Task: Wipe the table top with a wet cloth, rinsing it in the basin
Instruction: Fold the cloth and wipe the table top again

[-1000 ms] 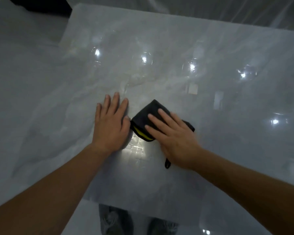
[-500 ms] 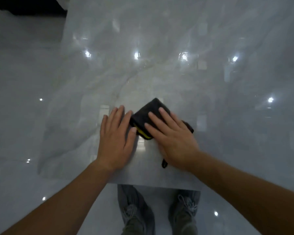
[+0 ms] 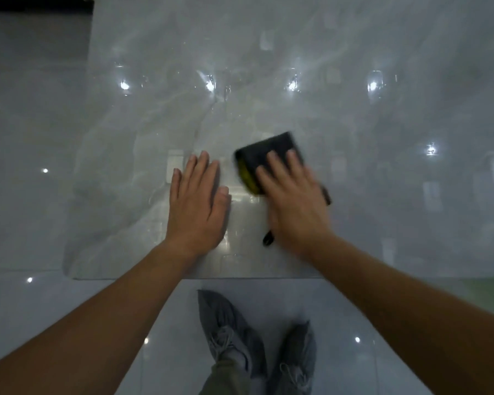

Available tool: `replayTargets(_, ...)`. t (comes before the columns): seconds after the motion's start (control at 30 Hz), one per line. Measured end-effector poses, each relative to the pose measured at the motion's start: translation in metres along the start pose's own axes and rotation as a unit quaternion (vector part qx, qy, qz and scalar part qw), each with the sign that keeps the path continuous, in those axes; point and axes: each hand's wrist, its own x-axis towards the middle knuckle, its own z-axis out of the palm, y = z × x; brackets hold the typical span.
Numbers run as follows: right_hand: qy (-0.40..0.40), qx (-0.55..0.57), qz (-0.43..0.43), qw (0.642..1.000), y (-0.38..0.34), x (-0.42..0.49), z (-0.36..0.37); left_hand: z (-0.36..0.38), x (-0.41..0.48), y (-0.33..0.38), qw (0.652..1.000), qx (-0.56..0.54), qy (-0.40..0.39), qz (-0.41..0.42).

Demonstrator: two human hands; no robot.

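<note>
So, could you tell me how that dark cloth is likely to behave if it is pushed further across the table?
The cloth looks soft and folded, so it would probably bunch unless pressed flat, as the right hand presses it now. The table is glossy, so it should glide easily. A loose strap sticking out beside the wrist suggests it would hang limp if lifted.

Both forearms are bare from the lower frame edges to the wrists, with no sleeve, watch, ring or glove visible on the left hand (image 3: 196, 205) or the right hand (image 3: 293, 201). Just below the near edge of the glossy grey marble-patterned table top (image 3: 154, 138), the person wears a pair of grey knit lace-up sneakers (image 3: 228, 332) with grey laces and pointed, rounded toes. Above the left shoe, a dull olive-grey trouser leg (image 3: 226, 377) shows, its hem bunched at the ankle.
</note>
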Motion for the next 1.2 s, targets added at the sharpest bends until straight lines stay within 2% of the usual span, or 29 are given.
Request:
replayTargets(0.07,-0.036,-0.016,-0.096,0.995,-0.018,-0.029,0.006,0.000,0.000,0.000,1.000,-0.008,0.003,0.000)
replayTargets(0.13,-0.056,-0.007,-0.156,0.986,-0.008,-0.044,0.004,0.001,-0.002,0.002,1.000,0.020,-0.004,-0.001)
replayTargets(0.23,-0.059,0.000,-0.190,0.980,0.036,-0.053,-0.004,0.006,-0.012,0.012,0.999,0.054,-0.006,-0.002)
replayTargets(0.3,-0.041,0.006,-0.139,0.989,0.076,-0.062,-0.013,0.013,-0.022,0.024,0.998,0.058,-0.005,0.003)
replayTargets(0.4,-0.013,0.020,-0.016,1.000,0.118,-0.083,-0.026,0.023,-0.041,0.037,0.999,0.050,-0.002,-0.005)
replayTargets(0.53,0.027,0.045,0.131,0.990,0.095,-0.097,-0.024,0.030,-0.059,0.042,0.999,0.044,0.009,-0.021)
replayTargets(0.6,0.028,0.047,0.126,0.991,0.055,-0.102,-0.018,0.028,-0.066,0.038,0.998,0.043,0.023,-0.039)
replayTargets(0.73,-0.021,0.033,-0.049,0.998,-0.021,-0.104,0.007,0.021,-0.081,0.018,0.996,0.069,0.017,-0.048)
replayTargets(0.87,-0.035,0.010,-0.086,0.996,-0.016,-0.103,0.011,0.016,-0.087,0.002,0.996,0.087,-0.007,-0.008)
replayTargets(0.93,-0.030,0.002,-0.065,0.997,0.011,-0.109,0.002,0.016,-0.088,0.000,0.996,0.084,-0.020,-0.008)
replayTargets(1.07,0.009,0.024,0.091,0.995,0.076,-0.119,-0.019,0.016,-0.089,0.002,0.995,0.089,-0.029,-0.016)
replayTargets(1.2,0.018,0.040,0.190,0.981,0.071,-0.109,-0.018,0.014,-0.089,0.005,0.995,0.093,-0.025,-0.018)
